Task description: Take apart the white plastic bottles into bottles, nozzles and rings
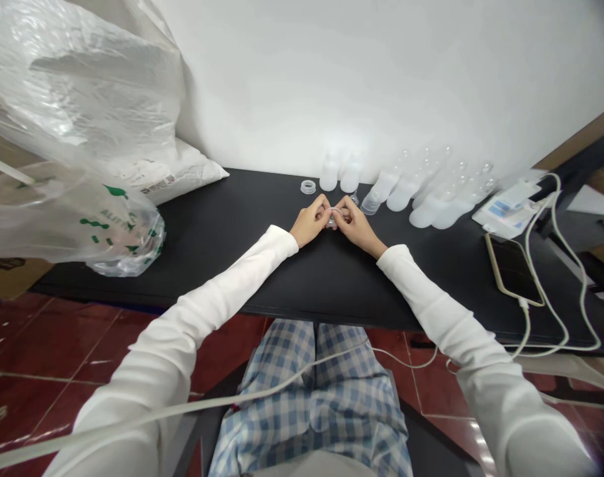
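My left hand (pixel 312 220) and my right hand (pixel 352 222) meet over the black table, fingers pinched from both sides on a clear bottle collar ring (pixel 332 211). Some clear material shows below the ring between the fingers; I cannot make out whether it is a nipple. A similar collar ring (pixel 308 187) lies on the table beyond my left hand. Just past my right hand is a small clear bottle nipple (pixel 354 198), partly hidden by the fingers. Two frosted baby bottles (pixel 350 173) without nipples stand behind, near the wall.
Several frosted bottles with nipples (pixel 406 185) stand to the right, beside a clear cap (pixel 370 203). A phone (pixel 514 270) with a white cable (pixel 580 278) lies at the far right. Plastic bags (pixel 108 218) fill the table's left. Another cable (pixel 262 395) crosses above my lap.
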